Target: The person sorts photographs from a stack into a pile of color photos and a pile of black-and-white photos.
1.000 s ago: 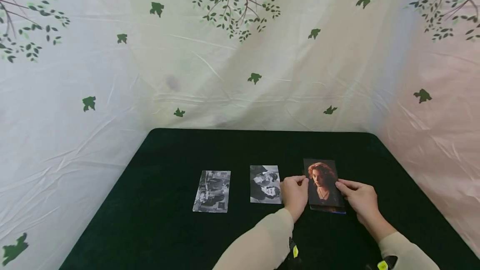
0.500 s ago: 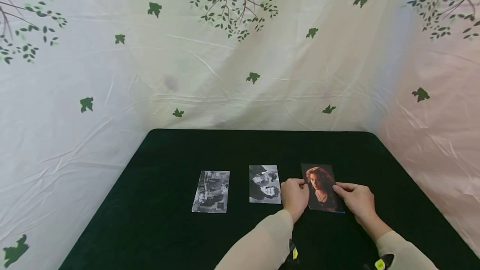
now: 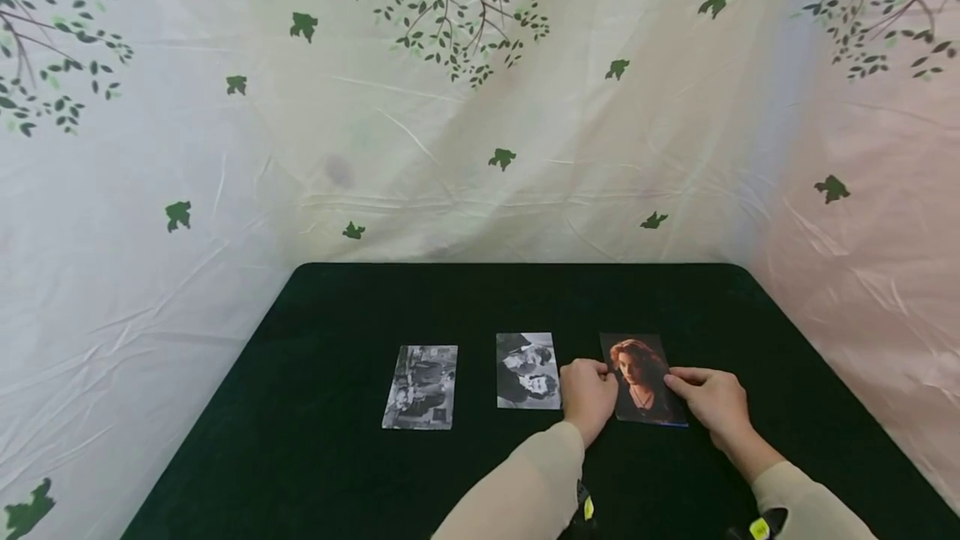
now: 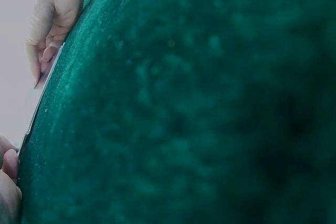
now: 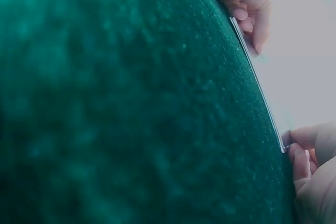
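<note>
A small stack of photo cards lies on the dark green cloth, its top card a colour portrait of a person with reddish hair. My left hand pinches the stack's left edge between thumb and fingers. On the opposite edge, my right hand pinches it the same way, thumb over the top face. Seen edge-on in the right wrist view, the stack shows more than one thin layer, low against the cloth. A sliver of blue shows at its lower right edge. Which pictures lie beneath is hidden.
Just left of my left hand lies a black-and-white photo card turned sideways. Farther left is another black-and-white photo card. The green-covered table meets a pale curtain printed with leaves along its back edge.
The top portrait card has slid down toward me, so its edges now nearly line up with the cards beneath. My right hand has shifted slightly down and left with it.
</note>
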`<state>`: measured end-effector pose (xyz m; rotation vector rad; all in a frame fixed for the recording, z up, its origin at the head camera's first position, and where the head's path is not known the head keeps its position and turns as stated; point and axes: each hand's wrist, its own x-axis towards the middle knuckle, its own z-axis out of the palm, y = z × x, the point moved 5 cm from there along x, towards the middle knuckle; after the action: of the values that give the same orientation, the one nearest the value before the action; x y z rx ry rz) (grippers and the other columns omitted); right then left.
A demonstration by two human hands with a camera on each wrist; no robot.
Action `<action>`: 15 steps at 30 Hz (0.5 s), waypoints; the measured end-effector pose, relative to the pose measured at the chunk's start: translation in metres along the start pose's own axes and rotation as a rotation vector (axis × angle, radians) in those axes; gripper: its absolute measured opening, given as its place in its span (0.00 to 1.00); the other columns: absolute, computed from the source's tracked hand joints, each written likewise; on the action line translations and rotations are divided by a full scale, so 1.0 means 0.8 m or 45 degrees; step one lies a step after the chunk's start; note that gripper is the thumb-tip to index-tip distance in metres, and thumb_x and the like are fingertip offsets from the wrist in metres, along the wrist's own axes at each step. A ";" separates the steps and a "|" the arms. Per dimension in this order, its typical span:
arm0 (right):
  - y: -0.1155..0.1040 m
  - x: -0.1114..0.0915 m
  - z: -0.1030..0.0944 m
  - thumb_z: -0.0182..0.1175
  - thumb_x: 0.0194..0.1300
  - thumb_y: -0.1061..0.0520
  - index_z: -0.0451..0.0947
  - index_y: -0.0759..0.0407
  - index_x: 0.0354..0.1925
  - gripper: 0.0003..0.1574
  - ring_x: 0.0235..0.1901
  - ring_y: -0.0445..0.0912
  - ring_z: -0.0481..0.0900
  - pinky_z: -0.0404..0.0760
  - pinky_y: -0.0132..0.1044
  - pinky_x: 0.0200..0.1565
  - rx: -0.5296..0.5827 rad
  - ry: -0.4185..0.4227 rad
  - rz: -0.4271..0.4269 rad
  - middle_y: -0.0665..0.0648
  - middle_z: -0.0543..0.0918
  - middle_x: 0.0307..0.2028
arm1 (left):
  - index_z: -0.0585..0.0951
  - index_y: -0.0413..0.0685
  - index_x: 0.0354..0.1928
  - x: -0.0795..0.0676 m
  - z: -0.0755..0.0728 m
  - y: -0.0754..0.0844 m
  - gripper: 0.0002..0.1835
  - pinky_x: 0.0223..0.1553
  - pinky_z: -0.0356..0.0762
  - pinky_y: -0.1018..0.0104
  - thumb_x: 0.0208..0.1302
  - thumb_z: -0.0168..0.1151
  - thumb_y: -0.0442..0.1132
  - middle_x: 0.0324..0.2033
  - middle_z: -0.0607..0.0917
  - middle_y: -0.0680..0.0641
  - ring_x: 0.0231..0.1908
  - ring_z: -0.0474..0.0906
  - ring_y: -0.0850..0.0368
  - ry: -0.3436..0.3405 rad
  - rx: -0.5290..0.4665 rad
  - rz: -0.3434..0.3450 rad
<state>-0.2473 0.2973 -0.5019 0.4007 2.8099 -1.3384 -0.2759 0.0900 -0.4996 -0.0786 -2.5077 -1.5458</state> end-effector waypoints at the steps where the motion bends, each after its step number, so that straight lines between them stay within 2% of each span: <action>1: 0.000 0.000 0.000 0.59 0.65 0.38 0.79 0.60 0.55 0.32 0.48 0.52 0.74 0.74 0.37 0.35 0.006 -0.002 0.002 0.67 0.78 0.55 | 0.89 0.45 0.30 0.000 0.000 0.000 0.04 0.31 0.76 0.69 0.56 0.67 0.33 0.27 0.87 0.54 0.27 0.76 0.69 -0.007 -0.003 -0.002; 9: -0.002 -0.003 -0.001 0.60 0.65 0.40 0.78 0.59 0.57 0.32 0.53 0.55 0.73 0.74 0.37 0.38 0.009 -0.007 -0.004 0.67 0.77 0.57 | 0.89 0.45 0.27 0.000 0.002 0.000 0.04 0.24 0.71 0.72 0.56 0.67 0.33 0.21 0.84 0.56 0.20 0.71 0.70 -0.001 0.020 0.033; 15: -0.001 -0.005 -0.001 0.60 0.65 0.42 0.78 0.59 0.56 0.29 0.53 0.56 0.74 0.75 0.37 0.37 0.012 -0.016 0.014 0.68 0.77 0.56 | 0.88 0.46 0.26 0.000 0.007 -0.003 0.05 0.18 0.65 0.72 0.55 0.66 0.33 0.13 0.76 0.62 0.16 0.68 0.69 -0.025 0.042 0.031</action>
<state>-0.2439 0.2965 -0.5000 0.4054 2.7883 -1.3473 -0.2771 0.0937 -0.5043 -0.1199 -2.5369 -1.5006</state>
